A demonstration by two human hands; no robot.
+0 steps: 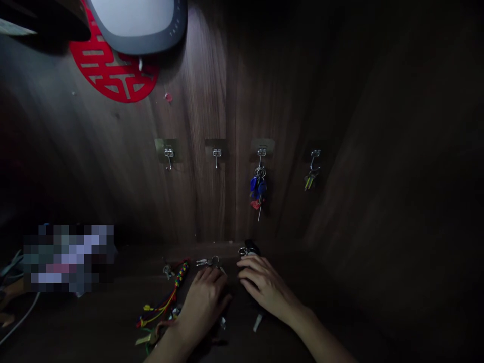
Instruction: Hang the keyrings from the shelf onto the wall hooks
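Observation:
My left hand [204, 297] reaches over the dark wooden shelf, back up, its fingers bent and thumb apart; the fingertips hide among a bunch of silver keys [204, 262]. To its right, my right hand [260, 282] lies palm down with loosely spread fingers beside a black key fob [251, 247] on a metal ring. A pale key [257, 322] shows below that hand. Left of my left hand lies a braided multicoloured cord [181, 275] with tassels, next to small keys [168, 272]. A brass key [142, 340] lies nearer, partly behind my left wrist.
Four-sided clear pads hold metal hooks on the wooden back wall. Blue-headed keys [258, 187] hang from one hook, yellowish keys [310, 180] from the rightmost. A lit lamp-like device [136, 20] overlaps a red paper cutout [124, 88]. A blurred-out item [68, 259] and a white cable [24, 322] lie left.

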